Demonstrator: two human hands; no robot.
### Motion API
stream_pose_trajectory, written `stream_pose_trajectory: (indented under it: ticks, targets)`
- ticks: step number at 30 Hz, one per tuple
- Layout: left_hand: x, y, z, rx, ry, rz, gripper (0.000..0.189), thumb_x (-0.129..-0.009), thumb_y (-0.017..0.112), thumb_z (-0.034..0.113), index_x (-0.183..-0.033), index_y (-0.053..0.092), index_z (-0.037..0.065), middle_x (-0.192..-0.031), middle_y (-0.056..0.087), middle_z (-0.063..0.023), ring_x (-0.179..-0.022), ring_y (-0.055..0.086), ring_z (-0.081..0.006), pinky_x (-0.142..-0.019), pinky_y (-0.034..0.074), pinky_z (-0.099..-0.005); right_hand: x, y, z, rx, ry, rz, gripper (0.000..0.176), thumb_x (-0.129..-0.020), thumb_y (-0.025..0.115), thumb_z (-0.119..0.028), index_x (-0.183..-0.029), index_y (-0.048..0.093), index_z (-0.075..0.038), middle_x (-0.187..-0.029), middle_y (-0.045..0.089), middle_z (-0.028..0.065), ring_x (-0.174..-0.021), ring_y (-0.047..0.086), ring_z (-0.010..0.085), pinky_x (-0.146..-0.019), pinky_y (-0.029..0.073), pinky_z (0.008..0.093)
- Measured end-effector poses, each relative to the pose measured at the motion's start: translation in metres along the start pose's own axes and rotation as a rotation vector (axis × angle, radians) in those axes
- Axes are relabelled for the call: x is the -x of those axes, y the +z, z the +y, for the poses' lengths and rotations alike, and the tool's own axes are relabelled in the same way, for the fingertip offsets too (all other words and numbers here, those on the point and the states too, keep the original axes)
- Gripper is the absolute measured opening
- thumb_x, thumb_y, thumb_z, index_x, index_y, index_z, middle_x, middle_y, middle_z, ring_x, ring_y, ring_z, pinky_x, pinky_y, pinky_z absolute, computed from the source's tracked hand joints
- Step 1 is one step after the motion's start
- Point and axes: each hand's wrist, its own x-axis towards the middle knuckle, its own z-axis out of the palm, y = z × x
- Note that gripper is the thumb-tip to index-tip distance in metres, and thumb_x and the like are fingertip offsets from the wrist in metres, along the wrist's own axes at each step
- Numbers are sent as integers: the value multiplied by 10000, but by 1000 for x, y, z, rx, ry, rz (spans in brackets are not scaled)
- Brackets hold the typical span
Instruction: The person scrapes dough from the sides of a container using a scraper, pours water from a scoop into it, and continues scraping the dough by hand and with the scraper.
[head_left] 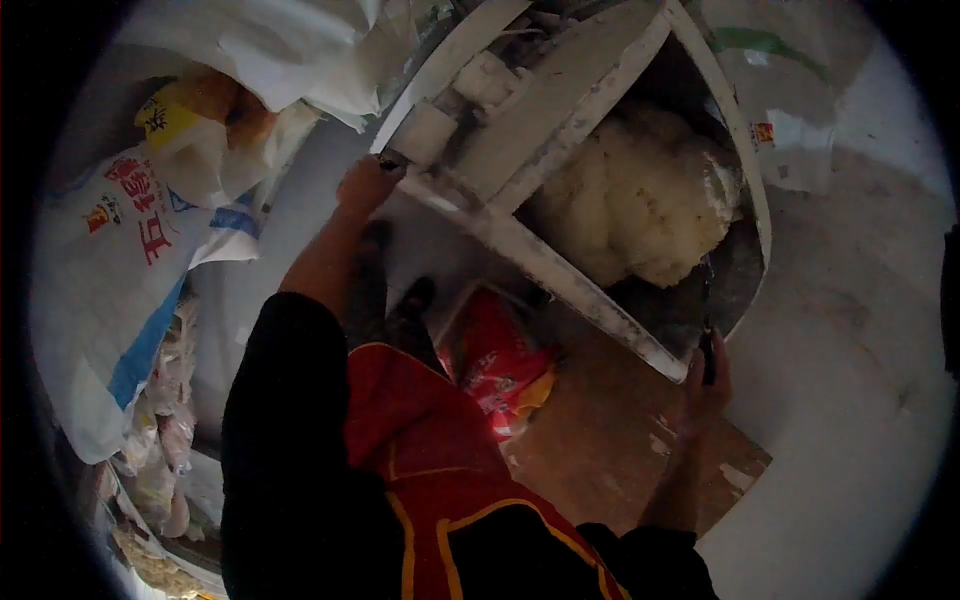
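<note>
A white-edged open box (580, 280) with a divider stands before me. In its right compartment lies a large pale yellow fluffy mass (640, 195). My left hand (370, 185) is closed at the box's near left corner, over a small dark thing that I cannot make out. At the near right corner my right hand (709, 385) grips a black handle (709, 358). A thin dark piece extends from the handle into the right compartment, beside the fluffy mass.
White printed sacks (110, 270) stand at the left. A red bag (488, 355) lies on the floor below the box, near a brown board (590, 430). Pale blocks (425, 133) sit in the box's left compartment.
</note>
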Motion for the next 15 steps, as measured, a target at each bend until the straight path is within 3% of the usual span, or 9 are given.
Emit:
stream_pose_trajectory:
  ticks: [2,4,6,9,12,15]
  targets:
    - [-27,23,-30,-33,199,-29,510,-686,619,485,-937,613,41,-917,614,-182,-877,594,-321,-767,462,-422,0,1,3,15,-67,27,343,-832,513,-51,-1173,507,-11,-1045,591,111,-914,565,145,-770,442,251]
    - [-19,5,-18,19,229,-117,495,-681,628,483,-935,626,59,-905,620,-174,-866,600,-312,-762,462,-417,2,1,6,37,-102,54,339,-832,521,-49,-1168,510,-10,-1036,594,97,-898,564,130,-759,440,237]
    - [-3,-31,8,151,87,-266,473,-679,635,481,-939,638,86,-897,624,-163,-860,603,-300,-757,463,-410,3,2,8,63,-103,79,339,-834,521,-52,-1169,508,-4,-1033,596,98,-894,564,127,-762,440,236]
    - [-6,-37,9,102,109,-312,477,-676,637,497,-964,637,117,-902,626,-150,-859,604,-295,-750,464,-404,5,1,-2,60,35,63,338,-837,521,-56,-1171,508,-4,-1033,597,94,-895,562,121,-763,443,236]
    - [-7,-33,8,-68,88,-196,494,-674,634,519,-964,637,119,-905,627,-146,-862,604,-292,-743,464,-405,4,3,15,-5,-81,101,336,-842,518,-61,-1172,506,0,-1028,596,87,-886,555,113,-760,443,233]
    - [-9,-33,10,-103,148,-248,540,-663,642,530,-962,629,81,-905,626,-158,-877,600,-299,-750,463,-411,7,-1,8,17,-36,72,334,-845,517,-69,-1172,508,-6,-1020,594,81,-867,547,105,-747,440,227]
